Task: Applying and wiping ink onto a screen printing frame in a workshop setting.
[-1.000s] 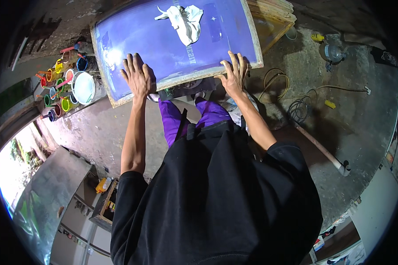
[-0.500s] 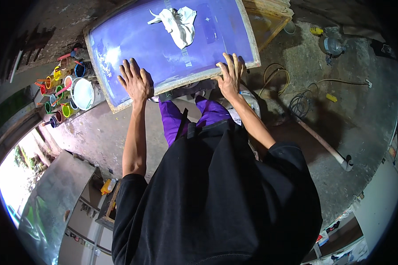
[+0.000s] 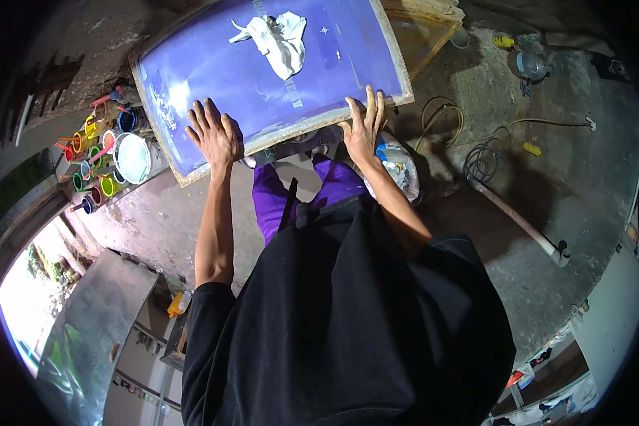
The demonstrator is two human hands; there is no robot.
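Observation:
A blue-purple mesh screen (image 3: 227,64) in a worn pale frame spans the top of the view, tilted slightly, with a crumpled white cloth (image 3: 284,50) lying on it. My left hand (image 3: 213,138) rests on the screen's lower left part near the frame, fingers spread and pointing away from me. My right hand (image 3: 362,128) is at the lower right edge of that frame, its fingers apart and bent a little over the border, thumb out to the side. Below the screen are my legs in purple trousers and part of a dark printed item, mostly hidden.
Several paint buckets (image 3: 132,158) with coloured sticks line the left side. More screens (image 3: 433,42) lean at top right. A bag (image 3: 401,181), coiled hoses (image 3: 483,165), a long pipe (image 3: 518,220) and a water jug (image 3: 531,66) lie rightward. A metal-topped table (image 3: 92,305) is lower left.
The screen, cloth and both hands have shifted slightly leftward in the picture. More of the bag beside my right leg shows. My fingers remain apart on the screen.

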